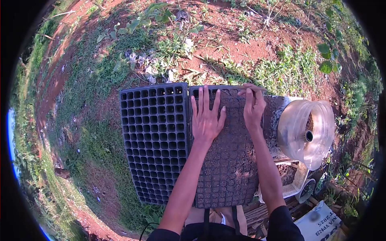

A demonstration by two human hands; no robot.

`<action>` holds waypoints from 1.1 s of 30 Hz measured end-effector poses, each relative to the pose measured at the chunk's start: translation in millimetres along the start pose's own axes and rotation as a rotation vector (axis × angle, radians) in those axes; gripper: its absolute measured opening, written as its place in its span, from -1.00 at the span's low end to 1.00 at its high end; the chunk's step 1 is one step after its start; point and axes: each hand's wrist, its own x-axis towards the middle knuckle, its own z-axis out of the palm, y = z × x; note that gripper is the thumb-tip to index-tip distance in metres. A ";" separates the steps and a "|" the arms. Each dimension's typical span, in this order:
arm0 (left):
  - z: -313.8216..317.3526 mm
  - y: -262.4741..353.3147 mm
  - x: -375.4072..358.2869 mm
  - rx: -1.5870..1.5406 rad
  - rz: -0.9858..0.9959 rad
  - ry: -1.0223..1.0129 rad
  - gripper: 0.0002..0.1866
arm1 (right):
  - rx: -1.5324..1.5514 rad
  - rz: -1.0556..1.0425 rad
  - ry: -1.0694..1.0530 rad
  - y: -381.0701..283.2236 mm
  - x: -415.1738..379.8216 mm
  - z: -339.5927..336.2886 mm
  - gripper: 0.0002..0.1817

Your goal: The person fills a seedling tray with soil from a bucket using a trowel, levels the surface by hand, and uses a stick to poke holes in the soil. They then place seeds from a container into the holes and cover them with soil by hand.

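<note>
Outdoors, a printed sack (pixel 319 225) lies near right, a pale crate (pixel 300 180) and clear plastic (pixel 291 128) beyond, then far grass (pixel 291 64) and red earth (pixel 225 36). The soil tray (pixel 227 164) sits mid-scene, right of the black tray (pixel 155 148), its cell grid covered in crumbly brown. Over its far end the left hand (pixel 207 118) spreads wide, gripping nothing visible; the right hand (pixel 254 107) curls, its hold unclear.
</note>
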 end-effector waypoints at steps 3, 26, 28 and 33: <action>-0.1 0.3 -1.6 -0.001 -0.007 0.000 -0.36 | 0.042 0.007 -0.028 17.2 -0.3 4.0 -0.80; 2.9 -3.3 -1.9 -0.021 0.024 0.086 -0.36 | 0.308 0.128 -0.013 29.2 3.2 -3.2 -0.79; 4.1 -3.9 -1.9 -0.011 0.022 0.089 -0.36 | 0.309 0.079 -0.014 28.6 3.5 0.0 -0.78; 3.4 -3.1 -2.0 -0.018 0.022 0.087 -0.37 | 0.274 0.107 -0.011 30.5 3.3 -1.0 -0.84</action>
